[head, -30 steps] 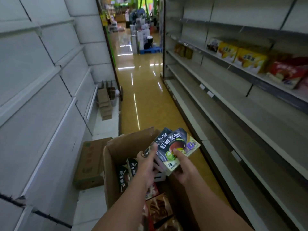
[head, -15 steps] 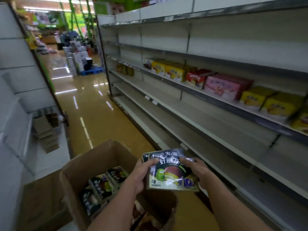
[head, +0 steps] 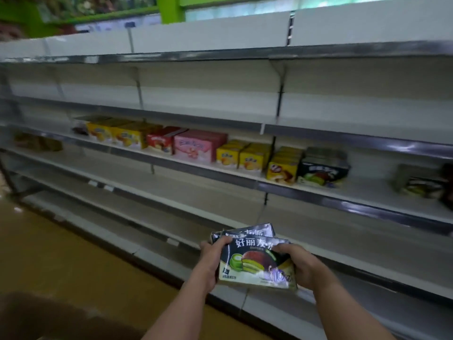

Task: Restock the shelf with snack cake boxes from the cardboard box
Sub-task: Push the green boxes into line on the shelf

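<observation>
Both hands are up in front of the shelving, and between them sits a small stack of dark snack cake boxes (head: 255, 261), held out over the low shelves. The left hand (head: 212, 260) clamps the stack's left edge, fingers curled over the top corner and thumb hidden behind the card. The right hand (head: 302, 265) wraps the right edge, fingers folded onto the printed front. At least two boxes are in that grip, the rear one poking up behind the front one; an exact count can't be made.

Ahead, the middle shelf (head: 343, 200) carries a row of goods: yellow boxes (head: 122, 136), a red box (head: 160, 143), a pink box (head: 193, 149), more small yellow boxes (head: 241, 159), then matching dark boxes (head: 323, 169) standing just beside them. The shelf boards above and below are white. At the bottom left corner, a blurred brown shape (head: 49, 315) shows; it may be the cardboard box, but that can't be confirmed.
</observation>
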The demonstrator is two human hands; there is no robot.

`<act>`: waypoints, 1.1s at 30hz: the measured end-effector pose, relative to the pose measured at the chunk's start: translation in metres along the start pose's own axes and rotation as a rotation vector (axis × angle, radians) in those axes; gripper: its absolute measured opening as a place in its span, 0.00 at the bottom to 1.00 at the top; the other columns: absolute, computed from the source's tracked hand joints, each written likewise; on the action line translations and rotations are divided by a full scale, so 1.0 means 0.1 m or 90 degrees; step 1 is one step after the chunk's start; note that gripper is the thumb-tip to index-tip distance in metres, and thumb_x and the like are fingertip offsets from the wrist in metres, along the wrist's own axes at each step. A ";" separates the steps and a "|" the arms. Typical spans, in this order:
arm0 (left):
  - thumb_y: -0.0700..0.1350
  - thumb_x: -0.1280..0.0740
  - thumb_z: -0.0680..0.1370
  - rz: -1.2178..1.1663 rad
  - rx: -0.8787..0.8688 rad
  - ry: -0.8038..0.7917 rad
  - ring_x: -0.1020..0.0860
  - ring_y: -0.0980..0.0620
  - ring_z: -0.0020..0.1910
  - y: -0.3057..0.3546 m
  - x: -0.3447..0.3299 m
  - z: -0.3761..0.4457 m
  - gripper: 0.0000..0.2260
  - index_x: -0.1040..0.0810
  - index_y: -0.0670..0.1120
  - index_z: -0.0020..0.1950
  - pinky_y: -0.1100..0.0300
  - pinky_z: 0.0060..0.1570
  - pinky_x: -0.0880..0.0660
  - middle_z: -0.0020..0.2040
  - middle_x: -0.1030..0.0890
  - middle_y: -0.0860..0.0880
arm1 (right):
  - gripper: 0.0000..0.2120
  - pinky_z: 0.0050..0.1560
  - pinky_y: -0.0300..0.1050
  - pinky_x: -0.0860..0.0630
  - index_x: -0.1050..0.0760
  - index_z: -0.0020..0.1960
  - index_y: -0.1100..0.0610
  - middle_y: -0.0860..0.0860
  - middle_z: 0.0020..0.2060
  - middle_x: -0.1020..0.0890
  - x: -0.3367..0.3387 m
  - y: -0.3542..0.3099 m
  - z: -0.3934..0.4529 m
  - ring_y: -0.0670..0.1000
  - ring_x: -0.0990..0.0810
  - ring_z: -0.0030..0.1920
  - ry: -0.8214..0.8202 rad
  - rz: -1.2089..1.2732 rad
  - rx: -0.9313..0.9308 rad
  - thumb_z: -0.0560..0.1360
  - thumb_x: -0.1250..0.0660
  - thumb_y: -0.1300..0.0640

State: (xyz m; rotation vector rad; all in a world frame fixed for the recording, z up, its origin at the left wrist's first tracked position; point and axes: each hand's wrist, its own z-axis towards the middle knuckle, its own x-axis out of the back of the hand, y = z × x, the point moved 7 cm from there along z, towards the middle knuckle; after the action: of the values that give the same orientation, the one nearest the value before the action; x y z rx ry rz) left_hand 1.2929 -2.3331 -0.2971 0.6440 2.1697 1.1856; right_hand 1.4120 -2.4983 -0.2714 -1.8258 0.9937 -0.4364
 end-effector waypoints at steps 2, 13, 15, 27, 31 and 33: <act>0.50 0.26 0.70 0.006 -0.039 -0.052 0.19 0.40 0.45 0.10 -0.51 0.09 0.27 0.37 0.45 0.60 0.46 0.39 0.20 0.57 0.23 0.36 | 0.06 0.23 0.39 0.26 0.26 0.46 0.69 0.58 0.26 0.20 0.47 -0.14 0.04 0.53 0.21 0.23 0.045 0.021 0.025 0.78 0.39 0.67; 0.49 0.22 0.67 0.263 -0.100 -0.245 0.35 0.43 0.72 0.16 -2.74 0.40 0.52 0.53 0.49 0.79 0.49 0.70 0.38 0.76 0.37 0.45 | 0.11 0.26 0.40 0.24 0.26 0.56 0.61 0.56 0.35 0.17 2.37 -0.88 -0.04 0.51 0.18 0.29 0.210 0.057 0.153 0.76 0.32 0.62; 0.50 0.22 0.68 0.261 -0.103 -0.237 0.36 0.42 0.72 0.15 -2.93 0.46 0.52 0.56 0.51 0.79 0.44 0.71 0.39 0.76 0.38 0.44 | 0.12 0.27 0.40 0.23 0.27 0.57 0.59 0.56 0.38 0.16 2.55 -0.98 -0.03 0.50 0.17 0.29 0.205 0.050 0.169 0.76 0.31 0.58; 0.46 0.30 0.77 0.304 -0.234 -0.306 0.33 0.46 0.69 0.32 -3.98 0.82 0.34 0.46 0.47 0.77 0.54 0.63 0.36 0.69 0.32 0.50 | 0.17 0.47 0.49 0.22 0.27 0.58 0.60 0.58 0.46 0.17 3.33 -1.38 0.18 0.55 0.18 0.44 0.258 -0.075 0.147 0.72 0.34 0.72; 0.42 0.30 0.76 0.328 -0.241 -0.338 0.28 0.48 0.63 0.42 -4.29 1.02 0.32 0.41 0.47 0.76 0.57 0.59 0.32 0.69 0.28 0.46 | 0.23 0.44 0.46 0.22 0.30 0.63 0.61 0.58 0.53 0.18 3.58 -1.56 0.28 0.55 0.18 0.49 0.295 -0.131 0.170 0.70 0.28 0.68; 0.40 0.28 0.74 0.336 -0.244 -0.336 0.28 0.46 0.65 0.47 -4.43 1.13 0.34 0.40 0.50 0.76 0.55 0.61 0.30 0.69 0.28 0.46 | 0.25 0.46 0.48 0.20 0.32 0.64 0.60 0.59 0.55 0.19 3.69 -1.63 0.33 0.57 0.18 0.52 0.315 -0.124 0.197 0.70 0.28 0.68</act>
State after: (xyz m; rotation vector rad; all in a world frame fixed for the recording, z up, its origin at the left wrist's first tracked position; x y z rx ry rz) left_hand 1.6936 -2.5322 -0.1928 1.2346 1.3241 1.4378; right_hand 1.7272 -2.7387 -0.1910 -1.5657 1.0052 -1.1381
